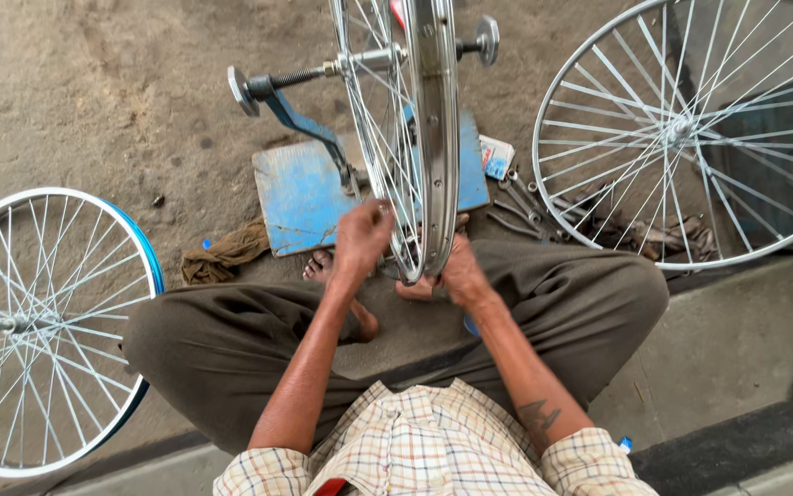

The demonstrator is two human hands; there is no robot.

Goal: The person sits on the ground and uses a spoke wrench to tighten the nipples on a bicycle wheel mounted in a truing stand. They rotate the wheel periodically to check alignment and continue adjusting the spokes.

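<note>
Bicycle wheel (426, 138) stands upright in a blue truing stand (314, 179) on the floor, between the person's knees. Left hand (362, 237) pinches the spokes (380, 129) near the rim; right hand (459, 274) grips the rim's lower edge. Two more wheels lie alongside.

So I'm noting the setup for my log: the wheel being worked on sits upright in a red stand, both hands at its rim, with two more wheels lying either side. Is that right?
Not quite: the stand is blue, not red, as the head view shows. The rest holds: the upright wheel has the left hand and right hand at its rim, with a blue-rimmed wheel and a silver wheel either side.
</note>
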